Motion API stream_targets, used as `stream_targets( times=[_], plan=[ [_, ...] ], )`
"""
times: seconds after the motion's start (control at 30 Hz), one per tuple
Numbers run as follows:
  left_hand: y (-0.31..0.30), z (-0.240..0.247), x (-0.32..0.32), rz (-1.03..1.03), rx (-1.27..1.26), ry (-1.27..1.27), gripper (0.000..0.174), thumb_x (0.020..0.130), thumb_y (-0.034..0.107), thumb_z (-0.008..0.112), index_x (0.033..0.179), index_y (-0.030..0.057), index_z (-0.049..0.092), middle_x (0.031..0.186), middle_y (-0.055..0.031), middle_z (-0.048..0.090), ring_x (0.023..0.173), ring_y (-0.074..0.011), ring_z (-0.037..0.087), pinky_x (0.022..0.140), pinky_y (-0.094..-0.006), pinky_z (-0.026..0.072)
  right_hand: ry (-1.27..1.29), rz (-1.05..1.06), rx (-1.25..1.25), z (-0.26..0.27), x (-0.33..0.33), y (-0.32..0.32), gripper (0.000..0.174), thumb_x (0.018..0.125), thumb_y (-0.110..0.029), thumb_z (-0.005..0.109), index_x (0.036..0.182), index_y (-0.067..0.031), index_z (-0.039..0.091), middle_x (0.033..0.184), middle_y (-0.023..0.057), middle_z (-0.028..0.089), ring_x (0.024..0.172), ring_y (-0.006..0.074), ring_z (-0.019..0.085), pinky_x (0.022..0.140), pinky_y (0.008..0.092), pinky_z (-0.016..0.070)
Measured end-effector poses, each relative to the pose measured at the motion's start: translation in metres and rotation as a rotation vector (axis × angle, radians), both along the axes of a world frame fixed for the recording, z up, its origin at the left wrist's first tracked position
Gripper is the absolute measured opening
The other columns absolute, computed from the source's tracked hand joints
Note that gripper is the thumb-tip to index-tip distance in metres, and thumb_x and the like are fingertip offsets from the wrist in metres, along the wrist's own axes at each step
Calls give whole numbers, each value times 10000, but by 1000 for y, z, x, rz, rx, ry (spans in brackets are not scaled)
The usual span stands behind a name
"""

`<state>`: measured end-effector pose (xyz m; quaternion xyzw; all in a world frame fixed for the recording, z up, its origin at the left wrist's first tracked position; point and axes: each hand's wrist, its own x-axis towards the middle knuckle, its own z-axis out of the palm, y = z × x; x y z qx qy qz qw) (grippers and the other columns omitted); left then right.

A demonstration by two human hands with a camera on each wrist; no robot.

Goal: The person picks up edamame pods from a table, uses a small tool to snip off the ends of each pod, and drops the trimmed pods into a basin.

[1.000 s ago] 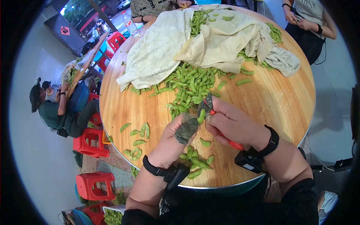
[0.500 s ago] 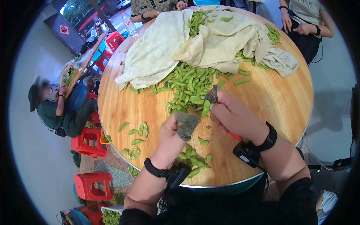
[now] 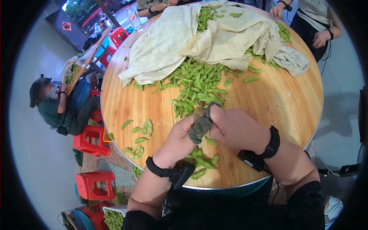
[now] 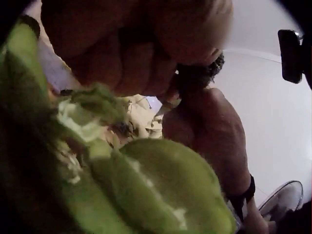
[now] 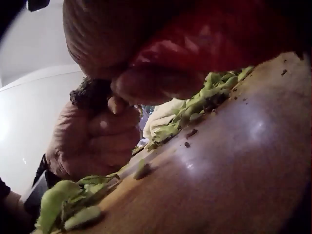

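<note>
Green pods lie in a small group on the wooden table, near the edge which is closest to the worker. Just beyond them, the left hand and the right hand meet, each with a grey knitted cover on it. The right hand is curled around a red object, whose full shape is hidden. The left hand has bent fingers, but I cannot tell if it pinches something. Farther on, a big pile of pods goes under a white towel and a beige cloth. Behind the towel is a plastic bottle.
</note>
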<state>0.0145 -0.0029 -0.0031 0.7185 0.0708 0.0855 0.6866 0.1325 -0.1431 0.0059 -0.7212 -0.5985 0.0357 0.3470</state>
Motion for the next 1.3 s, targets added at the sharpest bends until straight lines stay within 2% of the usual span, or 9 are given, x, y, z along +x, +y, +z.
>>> stream_targets(
  times=[0.13,0.2,0.3,0.37,0.43,0.7,0.73,0.8,1.3],
  plan=[
    [3,3,-2,-60,-62,92,40,875,73,564,907,59,583,774,67,513,651,-23,443,583,-169,358,405,122,-39,3,8,3,182,842,-175,502,828,-10,426,599,165,544,461,286,551,435,352,451],
    [3,2,-3,-57,-103,118,41,875,60,559,907,60,584,776,63,511,649,-20,446,588,-167,368,970,119,-223,12,7,0,169,868,-169,446,794,-19,422,586,100,515,416,184,508,389,299,412],
    [6,-5,-5,-39,-46,86,72,883,44,548,945,56,582,809,46,523,694,-25,488,626,-163,408,1241,157,-214,13,8,0,179,882,-174,425,791,-20,412,579,35,482,432,115,498,372,267,395],
    [7,-3,-7,-47,-341,129,110,890,51,549,998,49,570,846,30,539,771,-39,525,673,-162,437,1268,143,-195,10,9,1,174,880,-173,431,797,-21,410,574,42,480,427,122,496,375,268,399],
    [5,-3,-4,-8,-315,158,123,893,56,548,1014,50,566,869,22,546,801,-48,537,687,-159,440,1297,128,-177,9,7,2,171,878,-172,437,803,-21,408,569,48,478,422,129,494,378,269,403],
    [7,-10,0,-26,-265,108,153,889,94,574,1037,54,565,1001,-8,575,871,-74,556,767,-179,445,607,-97,20,-2,1,7,161,880,-160,432,811,-19,397,580,56,490,424,127,497,399,273,426],
    [4,-11,2,24,-142,8,169,885,99,582,1046,53,563,1001,-3,581,873,-76,552,784,-194,441,606,-98,21,0,1,5,161,880,-160,432,811,-19,397,580,56,490,424,127,497,399,273,426],
    [1,-8,3,73,-19,-93,186,881,105,589,1056,51,561,1002,1,586,876,-77,548,801,-210,437,1035,-60,50,10,-1,1,164,886,-162,437,811,-22,397,581,45,490,426,114,495,399,267,421],
    [6,0,-4,-25,128,-44,131,876,93,584,997,45,602,845,32,564,744,-50,500,670,-204,422,1047,89,-181,28,13,-8,153,866,-162,511,788,-37,472,565,6,463,426,82,466,380,229,373]
  ],
)
